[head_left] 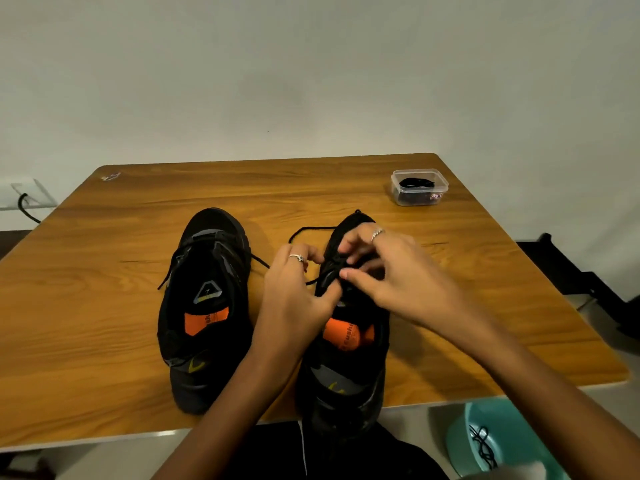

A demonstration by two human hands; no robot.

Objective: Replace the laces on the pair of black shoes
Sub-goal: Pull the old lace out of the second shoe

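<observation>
Wood-grain table (104, 306) carries everything, and at its far left corner lies a small scrap (110, 176) I cannot make out. Toward the near edge, left of middle, stands the left shoe (204, 306), toe pointing away, its lace (166, 277) trailing loose off the side, parked within reach until I turn to it. Just beside it is the right shoe (346, 341), heel hanging over the near edge toward my lap, I judge so the eyelets come close under my eyes. My left hand (294, 299) is curled at that shoe's inner side, thumb and fingers pinching the black lace (308, 230), which loops out toward the far edge; this hand steadies the slack. My right hand (391, 275) comes over the tongue, fingertips nipping the same lace at the eyelets, though whether it is feeding in or drawing out I cannot tell. Near the far right corner sits a clear plastic box (419, 187) holding dark laces, kept aside. Below the near right corner, off the table, a teal bowl (491, 441) holds more black lace.
</observation>
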